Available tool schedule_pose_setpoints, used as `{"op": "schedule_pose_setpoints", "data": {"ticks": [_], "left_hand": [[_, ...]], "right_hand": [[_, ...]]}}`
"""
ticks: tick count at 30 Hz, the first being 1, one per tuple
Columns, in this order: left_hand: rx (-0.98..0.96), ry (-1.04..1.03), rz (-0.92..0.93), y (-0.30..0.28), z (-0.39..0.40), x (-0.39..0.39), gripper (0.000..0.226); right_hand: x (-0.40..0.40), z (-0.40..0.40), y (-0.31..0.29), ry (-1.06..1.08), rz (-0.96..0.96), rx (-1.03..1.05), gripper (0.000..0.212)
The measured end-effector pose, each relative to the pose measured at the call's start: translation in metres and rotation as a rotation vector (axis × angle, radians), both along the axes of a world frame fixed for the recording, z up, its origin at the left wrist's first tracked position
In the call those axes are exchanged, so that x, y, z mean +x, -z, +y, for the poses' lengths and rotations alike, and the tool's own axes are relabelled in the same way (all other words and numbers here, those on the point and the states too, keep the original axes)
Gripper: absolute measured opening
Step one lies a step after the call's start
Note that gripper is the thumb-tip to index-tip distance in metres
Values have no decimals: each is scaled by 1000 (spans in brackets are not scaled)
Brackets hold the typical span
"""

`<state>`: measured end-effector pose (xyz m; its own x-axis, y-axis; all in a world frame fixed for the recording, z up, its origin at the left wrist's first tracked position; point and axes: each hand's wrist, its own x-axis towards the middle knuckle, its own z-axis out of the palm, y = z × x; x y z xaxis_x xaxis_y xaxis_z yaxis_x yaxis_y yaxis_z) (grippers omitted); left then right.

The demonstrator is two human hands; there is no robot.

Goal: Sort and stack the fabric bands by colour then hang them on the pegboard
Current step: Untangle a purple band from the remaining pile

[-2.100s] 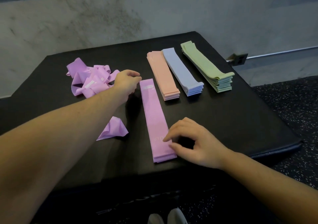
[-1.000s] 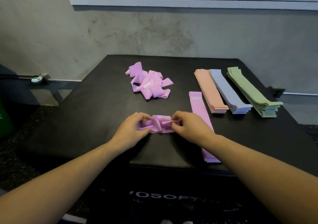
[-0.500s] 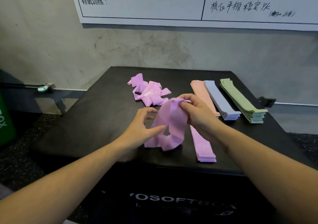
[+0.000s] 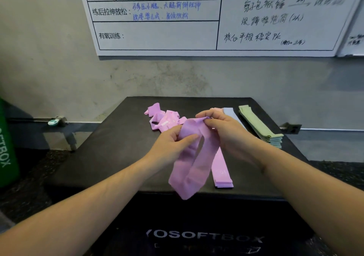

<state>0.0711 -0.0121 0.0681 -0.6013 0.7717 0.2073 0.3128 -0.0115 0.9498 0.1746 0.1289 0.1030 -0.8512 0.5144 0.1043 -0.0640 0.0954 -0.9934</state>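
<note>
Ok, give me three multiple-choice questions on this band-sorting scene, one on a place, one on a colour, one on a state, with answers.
1. Where does the loose purple pile lie?
A. far side of the box, left of the stacks
B. on the floor
C. on the green stack

2. What colour is the stack farthest right?
A. orange
B. green
C. black

3. How is the held band?
A. flat on the box
B. folded on the purple stack
C. lifted, hanging as an open loop

Answers:
1 A, it sits on the box behind the left hand.
2 B, the pale green stack is outermost.
3 C, both the left hand and the right hand pinch its top and it hangs down.
</note>
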Motion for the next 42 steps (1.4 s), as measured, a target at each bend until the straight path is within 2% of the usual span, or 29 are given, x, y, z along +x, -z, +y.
{"op": "schedule_pose_setpoints", "data": {"ticks": [8,12,14,17,20,23,27,31,34,38,40,42], "left_hand": [[-29,46,-132,-22,-15,20,16],[-85,4,-23,-30,-24,24,10],[-122,-34,30,-32,-28,24,19],[-143,-64,43,-36,-34,22,21],[-87,-27,-66,-43,-37,26,19],[-22,70,-241,-53,-39,33,17],[-3,122,-265,-63,-39,41,18],[-26,121,-105,-61,-39,47,13],[-65,81,-17,-63,-38,55,5],[13,77,-30,-69,-37,62,9],[44,94,-53,-72,-37,65,12],[61,119,-38,-74,-37,68,14]], "right_hand": [[30,-10,-24,78,-70,76,21],[50,-14,-36,121,-146,106,24],[58,-14,-38,110,-194,111,28],[69,-15,-38,32,-277,132,18],[80,-17,-36,-36,-320,216,15],[87,-17,-33,-49,-336,265,20],[98,-20,-30,-38,-361,219,20],[106,-20,-24,-78,-338,167,11],[107,-21,-17,-90,-261,36,10],[110,-24,-10,-178,-246,-128,13],[113,-26,-9,-265,-250,-151,18],[113,-27,-9,-287,-215,-188,36]]}}
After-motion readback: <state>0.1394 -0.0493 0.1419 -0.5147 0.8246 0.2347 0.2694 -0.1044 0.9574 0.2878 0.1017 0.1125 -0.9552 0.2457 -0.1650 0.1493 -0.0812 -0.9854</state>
